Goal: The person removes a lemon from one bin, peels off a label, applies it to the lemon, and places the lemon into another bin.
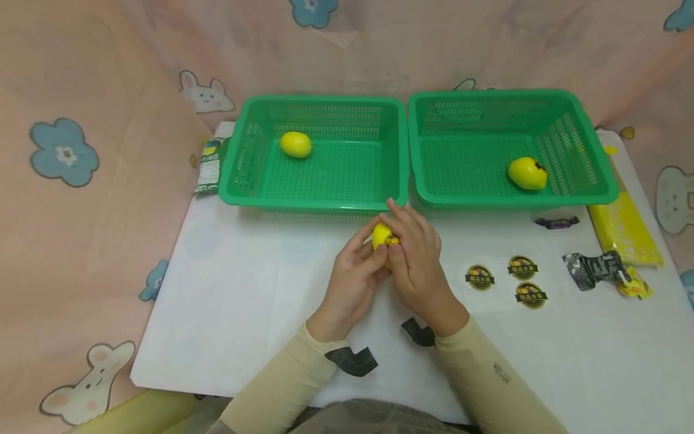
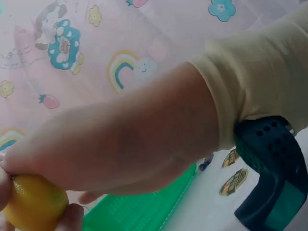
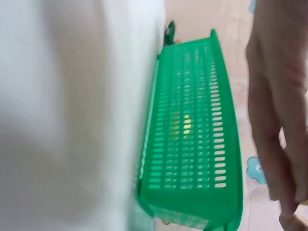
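A yellow lemon point(image 1: 382, 236) is held above the white table point(image 1: 244, 301), just in front of the two green baskets. The left hand point(image 1: 352, 280) cups it from below with curled fingers, steadying it; the right hand point(image 1: 417, 256) closes over its top, thumb pressing a dark sticker onto the peel. The left basket point(image 1: 320, 202) holds one plain lemon point(image 1: 296, 144); the right basket point(image 1: 596, 196) holds a stickered lemon point(image 1: 527, 173). Three spare stickers point(image 1: 522, 280) lie within reach on the right.

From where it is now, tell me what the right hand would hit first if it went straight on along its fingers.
Probably the front rim of the left green basket, just beyond the right hand and its lemon; depth is uncertain.
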{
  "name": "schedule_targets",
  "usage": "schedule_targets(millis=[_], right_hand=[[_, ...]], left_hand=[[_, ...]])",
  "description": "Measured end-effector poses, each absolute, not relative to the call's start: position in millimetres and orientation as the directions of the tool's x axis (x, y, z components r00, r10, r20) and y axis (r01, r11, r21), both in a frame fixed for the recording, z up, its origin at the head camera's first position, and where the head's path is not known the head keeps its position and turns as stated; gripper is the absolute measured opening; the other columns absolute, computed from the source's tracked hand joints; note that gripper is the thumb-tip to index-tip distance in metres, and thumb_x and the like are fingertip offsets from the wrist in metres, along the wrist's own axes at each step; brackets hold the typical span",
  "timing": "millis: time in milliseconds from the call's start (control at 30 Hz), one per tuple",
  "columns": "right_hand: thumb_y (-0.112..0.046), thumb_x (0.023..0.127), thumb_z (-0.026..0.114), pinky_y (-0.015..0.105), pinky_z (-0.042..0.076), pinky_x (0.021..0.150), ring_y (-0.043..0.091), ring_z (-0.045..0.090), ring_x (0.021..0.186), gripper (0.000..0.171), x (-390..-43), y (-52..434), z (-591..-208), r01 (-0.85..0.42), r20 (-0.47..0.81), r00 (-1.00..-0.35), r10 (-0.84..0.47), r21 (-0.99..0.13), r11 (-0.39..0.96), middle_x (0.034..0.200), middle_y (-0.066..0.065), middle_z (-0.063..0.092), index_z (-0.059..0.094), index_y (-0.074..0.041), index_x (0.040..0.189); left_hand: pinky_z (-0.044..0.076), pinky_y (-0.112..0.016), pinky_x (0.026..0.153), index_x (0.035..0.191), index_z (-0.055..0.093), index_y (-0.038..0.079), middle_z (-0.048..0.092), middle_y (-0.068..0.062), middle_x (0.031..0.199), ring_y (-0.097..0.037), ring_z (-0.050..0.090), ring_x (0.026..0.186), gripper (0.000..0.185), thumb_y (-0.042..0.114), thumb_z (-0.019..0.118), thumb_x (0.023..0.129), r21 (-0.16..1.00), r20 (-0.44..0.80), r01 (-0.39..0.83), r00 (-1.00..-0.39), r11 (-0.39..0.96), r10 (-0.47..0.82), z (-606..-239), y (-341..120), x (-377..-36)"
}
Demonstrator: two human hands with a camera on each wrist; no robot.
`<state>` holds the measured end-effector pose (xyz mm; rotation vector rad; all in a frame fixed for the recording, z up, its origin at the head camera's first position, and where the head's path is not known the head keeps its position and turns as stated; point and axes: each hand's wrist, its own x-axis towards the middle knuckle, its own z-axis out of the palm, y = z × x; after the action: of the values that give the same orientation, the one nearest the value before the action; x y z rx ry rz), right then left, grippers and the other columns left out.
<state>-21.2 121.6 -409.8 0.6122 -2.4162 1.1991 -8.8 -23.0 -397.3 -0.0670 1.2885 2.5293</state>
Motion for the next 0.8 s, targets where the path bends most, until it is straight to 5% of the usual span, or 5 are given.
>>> schedule_targets(millis=[133,267,400,533,800], right_hand=[[-0.067,0.109,0.028,0.069,0.02,0.115,0.042,0.029,0.151,0.078,-25.3,131.6,-414.6,-0.506,0.44,-0.859,-0.262,-0.646,0.572,0.168,0.011,0.037,0.042,-0.007,0.156],[-0.083,0.099,0.032,0.069,0.018,0.115,0.041,0.025,0.152,0.102,-22.7,142.1,-409.4,-0.525,0.443,-0.848,-0.291,-0.625,0.578,0.17,0.016,0.029,0.026,-0.004,0.164],[-0.064,0.109,0.036,0.063,0.017,0.115,0.041,0.026,0.149,0.075,-18.7,142.8,-397.4,-0.612,0.559,-0.786,-0.263,-0.646,0.456,0.165,0.02,0.031,0.043,-0.006,0.156],[-0.041,0.115,0.042,0.061,0.017,0.116,0.041,0.025,0.149,0.041,-19.8,134.9,-398.1,-0.644,0.592,-0.763,-0.259,-0.664,0.38,0.163,0.018,0.037,0.071,-0.013,0.127],[-0.046,0.112,0.046,0.063,0.016,0.119,0.051,0.03,0.146,0.043,-27.5,135.5,-412.1,-0.637,0.58,-0.77,-0.268,-0.666,0.389,0.162,0.017,0.042,0.074,-0.014,0.113]], left_hand=[[0.056,-0.027,0.091,0.161,0.044,0.007,0.069,-0.009,0.129,-0.015,0.065,0.109,0.053,0.002,0.054,0.109,0.766,-0.179,-0.308,-0.945,-0.564,0.273,-393.8,-27.4,-11.1],[0.057,-0.026,0.088,0.161,0.045,0.008,0.071,-0.005,0.126,-0.015,0.067,0.106,0.065,0.024,0.068,0.103,0.767,-0.159,-0.309,-0.941,-0.563,0.3,-394.3,-32.2,-12.1],[0.058,-0.032,0.094,0.162,0.045,0.01,0.07,-0.01,0.133,-0.017,0.069,0.11,0.086,0.043,0.077,0.09,0.8,-0.127,-0.281,-0.943,-0.53,0.309,-398.2,-32.4,-13.3],[0.058,-0.033,0.096,0.163,0.041,0.007,0.061,-0.014,0.147,-0.015,0.068,0.115,0.081,0.039,0.073,0.096,0.813,-0.118,-0.279,-0.938,-0.51,0.326,-403.3,-30.4,-11.8],[0.06,-0.029,0.087,0.162,0.039,0.003,0.071,-0.002,0.125,-0.012,0.071,0.1,0.09,0.044,0.078,0.092,0.778,-0.116,-0.314,-0.923,-0.545,0.366,-409.2,-29.5,-8.2]])
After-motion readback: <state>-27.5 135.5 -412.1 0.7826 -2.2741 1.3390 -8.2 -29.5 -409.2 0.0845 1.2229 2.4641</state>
